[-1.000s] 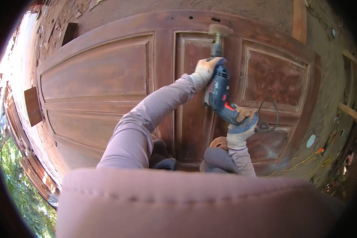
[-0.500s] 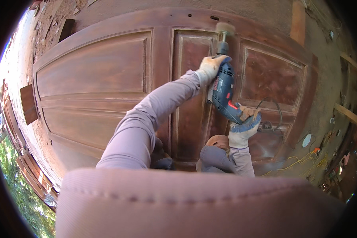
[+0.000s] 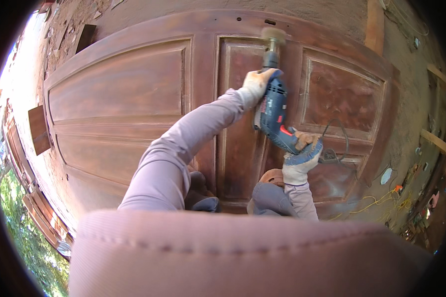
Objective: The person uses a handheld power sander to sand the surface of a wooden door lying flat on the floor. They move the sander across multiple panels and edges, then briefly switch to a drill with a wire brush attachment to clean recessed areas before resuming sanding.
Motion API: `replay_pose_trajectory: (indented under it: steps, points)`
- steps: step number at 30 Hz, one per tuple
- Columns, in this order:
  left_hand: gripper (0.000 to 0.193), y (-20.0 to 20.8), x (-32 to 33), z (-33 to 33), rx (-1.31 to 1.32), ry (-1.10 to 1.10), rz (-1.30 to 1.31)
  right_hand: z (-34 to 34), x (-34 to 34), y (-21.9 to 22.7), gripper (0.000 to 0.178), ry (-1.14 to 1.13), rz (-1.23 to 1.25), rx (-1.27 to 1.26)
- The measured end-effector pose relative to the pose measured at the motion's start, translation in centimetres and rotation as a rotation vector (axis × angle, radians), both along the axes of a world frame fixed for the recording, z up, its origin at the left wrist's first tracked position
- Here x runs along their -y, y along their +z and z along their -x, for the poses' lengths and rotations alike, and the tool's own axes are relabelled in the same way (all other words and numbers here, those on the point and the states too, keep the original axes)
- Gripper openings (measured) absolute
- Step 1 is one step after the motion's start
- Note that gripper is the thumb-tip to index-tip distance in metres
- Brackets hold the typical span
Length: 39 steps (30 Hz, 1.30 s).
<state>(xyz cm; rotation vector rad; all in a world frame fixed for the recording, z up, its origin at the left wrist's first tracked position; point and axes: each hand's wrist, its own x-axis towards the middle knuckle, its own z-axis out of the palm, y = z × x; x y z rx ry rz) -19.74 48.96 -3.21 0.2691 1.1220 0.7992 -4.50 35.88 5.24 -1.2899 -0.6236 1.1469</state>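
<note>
A blue corded power drill (image 3: 273, 109) is held in both gloved hands above a brown panelled wooden door (image 3: 203, 74) lying flat. My left hand (image 3: 256, 83) is closed round the drill's front, just behind the chuck. Closed on the rear handle is my right hand (image 3: 305, 154), with worn, dirty glove fingers. A round tan wheel (image 3: 273, 33), blurred at its rim, sits on a metal shaft in the chuck. It is at the door's far rail, close to a dark slot (image 3: 270, 22). Whether the wheel touches the wood I cannot tell.
The drill's black cord (image 3: 347, 143) loops over the door's right side. Yellow cord (image 3: 376, 200) lies on the ground at the right, by scattered debris. A wooden beam (image 3: 374, 27) sticks out from under the far right edge. Wood blocks (image 3: 38, 129) lie at the left.
The drill and both hands have moved slightly left, and the wheel has shifted left along the far rail. Both hands keep their hold. The view has shifted a little.
</note>
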Motion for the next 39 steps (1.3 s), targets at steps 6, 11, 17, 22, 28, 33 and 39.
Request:
replay_pose_trajectory:
  steps: [6, 11, 17, 22, 28, 33, 39]
  points:
    - [0.027, 0.1, -0.1, -0.4, 0.039, 0.026, -0.015, -0.2, 0.0, -0.2, 0.033, -0.135, 0.066, -0.189]
    - [0.029, -0.4, -0.3, -0.6, -0.095, -0.054, -0.074, -0.3, -0.2, -0.2, 0.032, -0.087, 0.025, -0.246]
    - [0.031, 0.9, -0.1, -0.4, -0.053, 0.011, 0.03, 0.2, -0.3, 0.5, 0.036, -0.107, 0.083, -0.221]
    - [0.031, -0.4, 1.1, 5.1, 0.046, 0.201, 0.066, 2.7, -1.0, -0.4, 0.036, 0.0, 0.068, -0.387]
    - [0.031, 0.3, -0.1, -0.8, -0.016, 0.001, -0.003, -0.6, 0.0, -0.6, 0.037, -0.074, -0.01, -0.257]
    - [0.028, -0.5, 0.2, 1.2, -0.059, 0.007, -0.077, 1.2, -0.1, -0.5, 0.037, -0.105, 0.061, -0.247]
    - [0.03, -2.2, 2.2, 9.7, 0.098, 0.239, 0.141, 6.6, -1.2, -0.5, 0.038, 0.003, 0.164, -0.447]
